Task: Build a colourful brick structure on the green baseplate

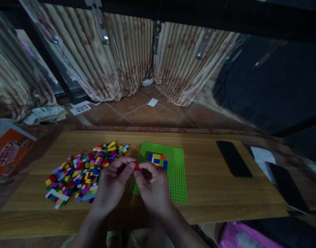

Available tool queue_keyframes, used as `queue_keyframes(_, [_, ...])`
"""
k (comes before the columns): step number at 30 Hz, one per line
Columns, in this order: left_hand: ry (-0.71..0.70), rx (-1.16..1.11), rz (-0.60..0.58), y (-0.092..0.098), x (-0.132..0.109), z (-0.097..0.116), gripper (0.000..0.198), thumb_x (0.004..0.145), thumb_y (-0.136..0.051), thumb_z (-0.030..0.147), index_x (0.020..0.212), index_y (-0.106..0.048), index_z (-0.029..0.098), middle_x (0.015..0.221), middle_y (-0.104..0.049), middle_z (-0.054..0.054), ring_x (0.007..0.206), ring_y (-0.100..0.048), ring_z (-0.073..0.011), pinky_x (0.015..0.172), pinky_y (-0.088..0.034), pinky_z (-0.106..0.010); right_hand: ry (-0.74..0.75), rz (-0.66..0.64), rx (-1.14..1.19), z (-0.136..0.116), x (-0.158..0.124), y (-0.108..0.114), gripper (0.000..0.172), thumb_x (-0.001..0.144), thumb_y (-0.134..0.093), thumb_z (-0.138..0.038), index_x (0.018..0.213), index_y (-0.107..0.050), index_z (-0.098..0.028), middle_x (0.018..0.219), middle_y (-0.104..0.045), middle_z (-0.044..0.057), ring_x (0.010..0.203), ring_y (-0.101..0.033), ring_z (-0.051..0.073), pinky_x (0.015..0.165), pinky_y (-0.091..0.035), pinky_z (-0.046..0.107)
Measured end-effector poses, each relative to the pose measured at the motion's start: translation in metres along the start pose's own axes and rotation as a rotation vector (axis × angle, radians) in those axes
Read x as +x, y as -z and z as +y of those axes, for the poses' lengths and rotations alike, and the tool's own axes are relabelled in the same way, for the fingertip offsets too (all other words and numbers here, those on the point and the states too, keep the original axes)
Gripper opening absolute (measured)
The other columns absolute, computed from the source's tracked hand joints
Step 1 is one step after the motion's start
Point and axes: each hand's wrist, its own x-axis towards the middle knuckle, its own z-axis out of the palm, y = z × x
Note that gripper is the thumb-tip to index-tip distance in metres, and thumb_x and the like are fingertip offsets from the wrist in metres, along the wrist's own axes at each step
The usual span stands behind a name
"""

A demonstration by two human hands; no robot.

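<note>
Between the fingertips of both hands is a small red toy brick [136,166]. My left hand [116,179] pinches it from the left, thumb and forefinger closed. My right hand [153,181] pinches it from the right in the same way. Both hands hover over the left edge of a green studded baseplate [177,175]. A cluster of blue, yellow, orange, white and red bricks [158,159] is fixed on the baseplate, partly hidden behind my right hand. Left of my hands, a wide heap of loose mixed-colour bricks [82,172] lies on the wooden table [204,193].
A black phone-like slab [234,158] lies on the table's right part. Beyond the right edge are white paper [261,158] and another dark flat object [287,186]. An orange and white box [12,151] stands at the left. Striped curtains [129,55] hang behind the table.
</note>
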Motion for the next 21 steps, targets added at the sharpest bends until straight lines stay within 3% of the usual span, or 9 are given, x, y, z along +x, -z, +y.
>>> queue_keyframes(5, [-0.034,0.141,0.014,-0.023,-0.001,-0.012,0.028,0.080,-0.064,0.038,0.099,-0.069,0.018,0.093,-0.071,-0.005,0.088,-0.065,-0.0195,0.077,-0.049,-0.028,-0.097,0.104,-0.093,0.013,0.015,0.042,0.014,0.082,-0.058,-0.030,0.083,-0.068,-0.020,0.073,-0.071,0.002,0.063,-0.064,0.016,0.061,-0.048,0.027])
queue_keyframes(10, [0.020,0.305,0.062,-0.028,0.006,-0.031,0.041,0.080,-0.063,0.043,0.112,-0.064,0.017,0.098,-0.071,-0.008,0.086,-0.066,-0.0221,0.076,-0.050,-0.032,-0.212,0.163,-0.415,0.037,0.029,0.080,0.012,0.081,-0.059,-0.025,0.079,-0.068,-0.018,0.071,-0.071,0.006,0.064,-0.065,0.019,0.061,-0.046,0.030])
queue_keyframes(13, [0.009,0.349,0.015,-0.032,0.009,-0.037,0.041,0.080,-0.063,0.041,0.113,-0.064,0.017,0.100,-0.071,-0.009,0.087,-0.067,-0.0232,0.077,-0.051,-0.034,-0.271,0.125,-0.454,0.049,0.033,0.087,0.012,0.081,-0.057,-0.022,0.078,-0.068,-0.018,0.066,-0.069,0.005,0.057,-0.063,0.018,0.056,-0.045,0.029])
queue_keyframes(21, [-0.074,0.616,-0.089,-0.037,0.009,-0.041,0.045,0.082,-0.058,0.037,0.121,-0.058,0.016,0.116,-0.066,-0.012,0.091,-0.066,-0.0240,0.075,-0.052,-0.035,-0.292,0.114,-0.357,0.059,0.039,0.079,0.006,0.077,-0.062,-0.020,0.079,-0.067,-0.018,0.064,-0.068,0.002,0.054,-0.060,0.016,0.054,-0.045,0.029])
